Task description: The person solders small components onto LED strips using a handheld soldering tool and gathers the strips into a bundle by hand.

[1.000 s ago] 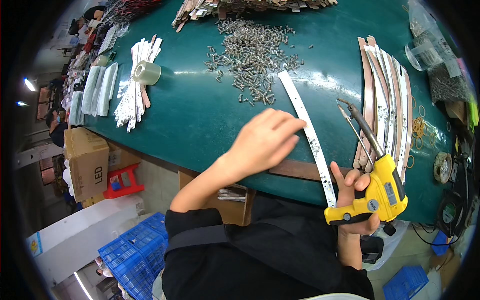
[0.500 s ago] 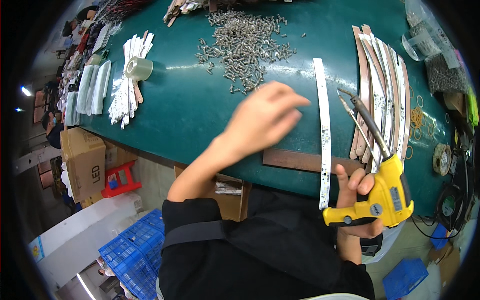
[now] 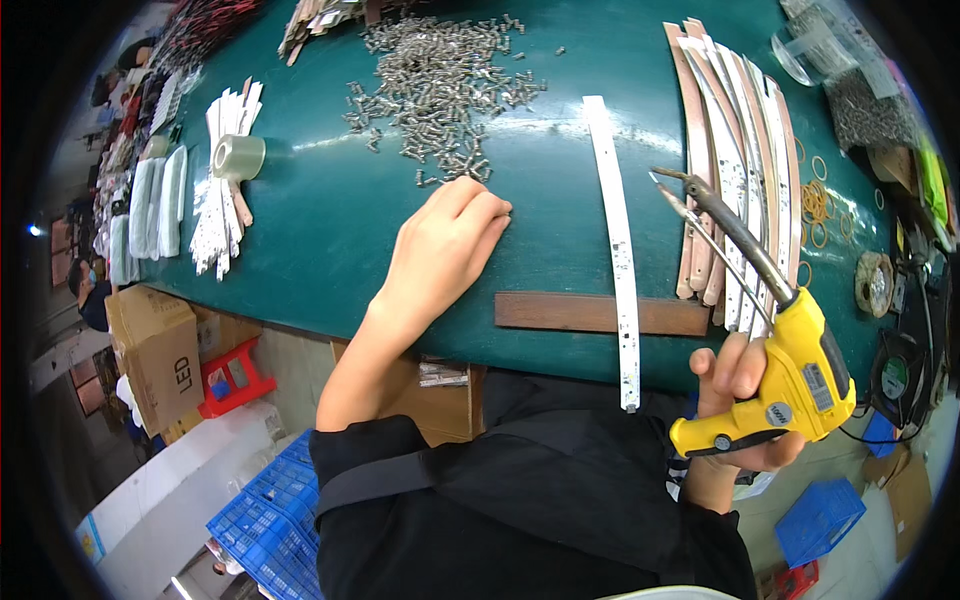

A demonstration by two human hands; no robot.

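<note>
My left hand (image 3: 445,245) rests on the table at the near edge of a heap of small metal connectors (image 3: 435,85). Its fingers are curled together, and whatever they pinch is hidden. A yellow soldering gun (image 3: 815,365) is gripped in my right hand (image 3: 735,370). The gun's iron tip and a thin feed tube point up and left over the table. Between my hands lies a long white LED strip board (image 3: 617,230), laid across a dark brown bar (image 3: 560,312), its near end overhanging the table edge.
Several white and brown strips (image 3: 745,170) are stacked at right, beside rubber bands (image 3: 817,203). A tape roll (image 3: 240,158) sits on more strips (image 3: 222,220) at left. A clear tub (image 3: 800,58) and a solder-like coil (image 3: 874,284) stand far right. Blue crates (image 3: 265,520) are below.
My left hand has gone left to the edge of the connector heap, and its fingers have closed. My right hand still holds the soldering gun. The whole view has shifted slightly.
</note>
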